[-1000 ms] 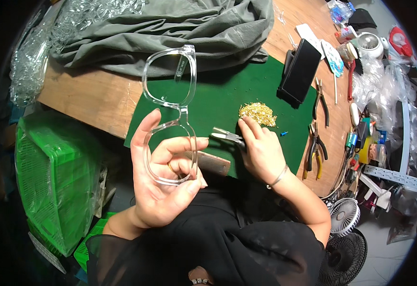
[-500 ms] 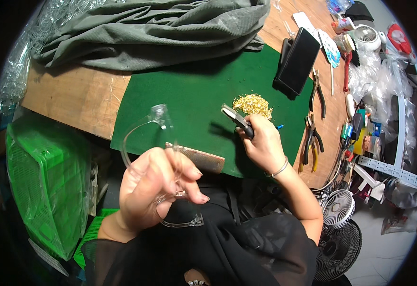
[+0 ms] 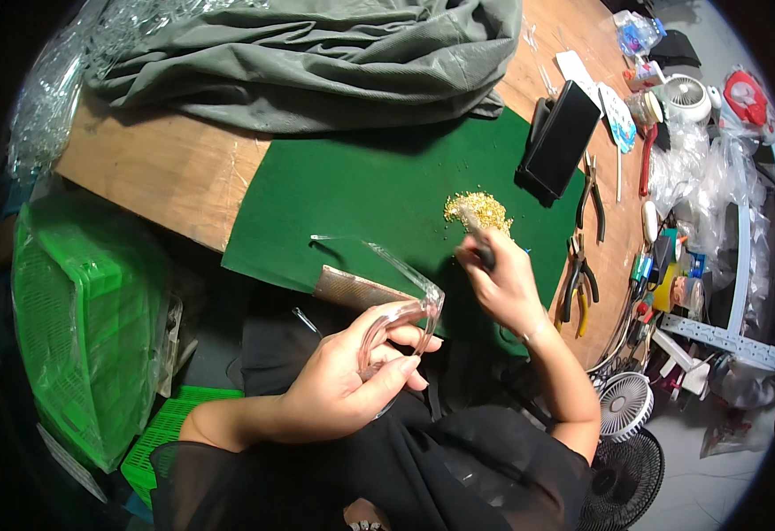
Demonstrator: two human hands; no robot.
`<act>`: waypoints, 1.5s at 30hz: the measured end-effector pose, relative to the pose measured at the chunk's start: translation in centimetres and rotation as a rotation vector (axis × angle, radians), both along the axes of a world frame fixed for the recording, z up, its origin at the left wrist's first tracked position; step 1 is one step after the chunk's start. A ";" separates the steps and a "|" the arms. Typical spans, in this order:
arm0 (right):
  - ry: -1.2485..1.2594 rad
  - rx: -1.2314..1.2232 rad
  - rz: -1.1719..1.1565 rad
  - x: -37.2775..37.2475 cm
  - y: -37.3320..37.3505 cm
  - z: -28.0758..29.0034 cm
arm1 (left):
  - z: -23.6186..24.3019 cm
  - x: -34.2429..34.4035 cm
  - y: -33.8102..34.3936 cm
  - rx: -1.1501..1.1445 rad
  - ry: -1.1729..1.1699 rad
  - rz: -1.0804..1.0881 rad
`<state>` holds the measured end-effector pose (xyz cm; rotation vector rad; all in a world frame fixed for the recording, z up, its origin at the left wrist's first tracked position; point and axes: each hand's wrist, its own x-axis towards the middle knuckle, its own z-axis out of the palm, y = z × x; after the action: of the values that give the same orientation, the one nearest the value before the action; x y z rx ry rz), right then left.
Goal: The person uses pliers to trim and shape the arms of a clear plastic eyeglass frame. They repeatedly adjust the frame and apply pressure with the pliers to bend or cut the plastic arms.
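Observation:
My left hand is closed around a clear plastic eyeglasses frame, held in front of the table's near edge. One temple of the frame reaches out over the green mat; the other shows in part beside my wrist. In my right hand is a pair of pliers with dark handles, mostly covered by my fingers. Its blurred jaws point into a pile of tiny gold-coloured parts on the mat. Whether the jaws grip a part cannot be made out.
A brown ribbed block sits at the mat's near edge. Grey cloth lies at the back. On the right are a black phone-like device, more pliers and a white fan. A green crate stands left.
My left hand has turned the eyeglasses frame and moved it right, toward the mat. My right hand has swung the pliers' jaws onto the gold-coloured pile. The whole view has shifted slightly.

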<state>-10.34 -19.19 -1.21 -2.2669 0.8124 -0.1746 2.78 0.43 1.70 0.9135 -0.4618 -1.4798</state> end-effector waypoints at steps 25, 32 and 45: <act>-0.842 0.242 0.277 -0.8 5.0 1.8 | 1.5 -1.0 0.1 0.041 0.201 -0.198; -0.788 0.223 0.323 -0.8 4.7 2.2 | 1.4 -1.0 0.3 0.041 0.190 -0.201; -0.278 0.657 0.077 -3.8 5.2 5.3 | 1.4 -0.7 0.7 0.097 0.217 -0.138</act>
<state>-14.15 -13.94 4.14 -1.6068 0.5311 -0.1540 2.04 1.16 3.15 0.7977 -0.2996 -1.7191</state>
